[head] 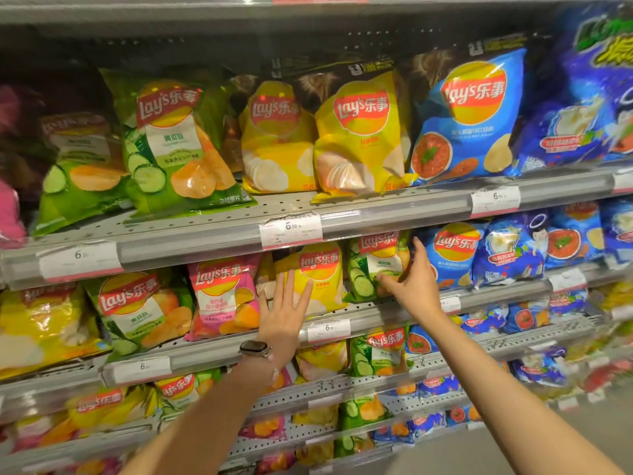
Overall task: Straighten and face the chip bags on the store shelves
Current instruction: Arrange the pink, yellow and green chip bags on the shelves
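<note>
Just below the frame's centre, the left hand (284,310) lies flat with straight, spread fingers against a yellow Lay's bag (317,275), while the right hand (416,286) holds relaxed fingers at the edge of the green cucumber bag (375,265), apparently touching rather than grasping it. To face them well, I would press each bag upright and draw it forward to the shelf lip (387,311), logo outward. Bags read "Lay's" with Chinese characters; price tags (291,230) show 6.50.
</note>
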